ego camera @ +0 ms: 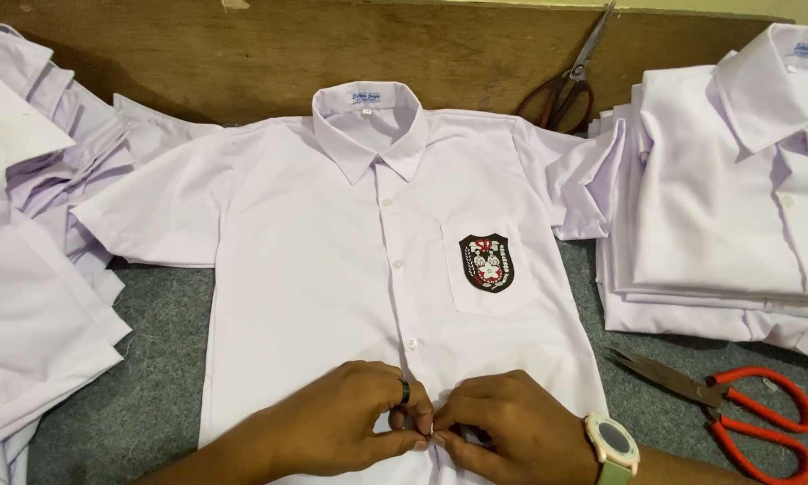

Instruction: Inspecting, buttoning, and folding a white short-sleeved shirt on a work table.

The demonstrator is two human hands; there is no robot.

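A white short-sleeved shirt (332,242) lies flat, front up, on the grey felt surface (166,359), collar away from me. Its chest pocket carries a black and red shield badge (487,261). My left hand (350,420), with a dark ring on one finger, and my right hand (507,429), with a pale green watch on the wrist, meet at the shirt's button strip near the hem. Both pinch the fabric there with their fingertips. The button between them is hidden by my fingers.
A stack of folded white shirts (727,198) lies at the right. A loose heap of white shirts (27,233) is at the left. Red-handled scissors (736,409) rest at the lower right, dark-handled scissors (570,85) lean on the wooden board (242,54) behind.
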